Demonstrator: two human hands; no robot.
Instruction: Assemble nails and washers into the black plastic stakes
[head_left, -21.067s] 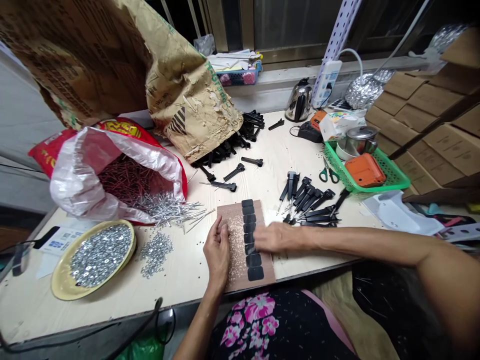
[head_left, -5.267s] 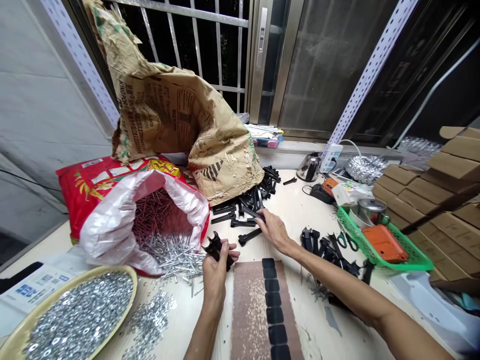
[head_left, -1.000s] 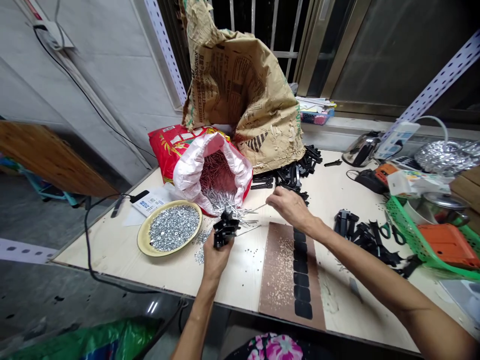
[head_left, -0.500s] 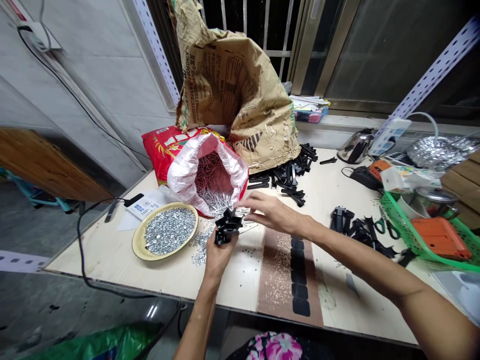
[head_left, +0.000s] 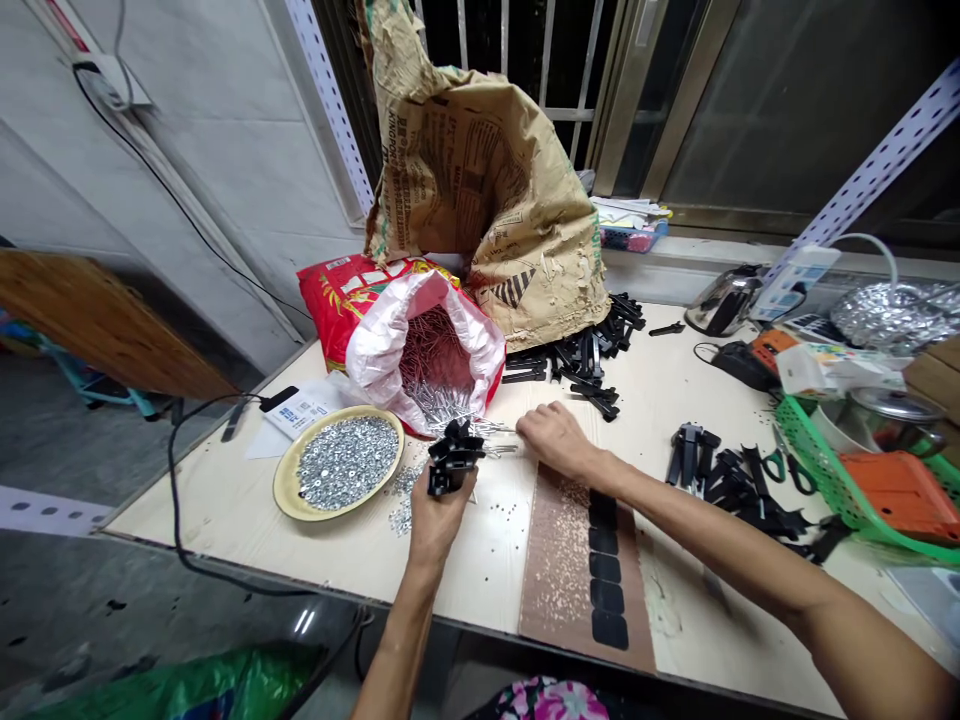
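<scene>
My left hand is closed around a bunch of black plastic parts, held upright over the table. My right hand has its fingers drawn together at the tabletop, to the right of the bunch. Its fingertips meet the ends of several thin metal pins; whether one is pinched between them I cannot make out. More pins spill from the mouth of a red and white sack. Small metal washers fill a yellow dish left of my left hand, and some lie loose beside it.
A brown cardboard strip bears black rounded pads and pale crumbs. Black parts are heaped under a large paper bag. Further right are more black parts, scissors, a green basket and a kettle.
My right hand has come down to the tabletop beside the pins, and its spread fingers have closed. My left hand keeps its hold on the black parts. The view has shifted slightly.
</scene>
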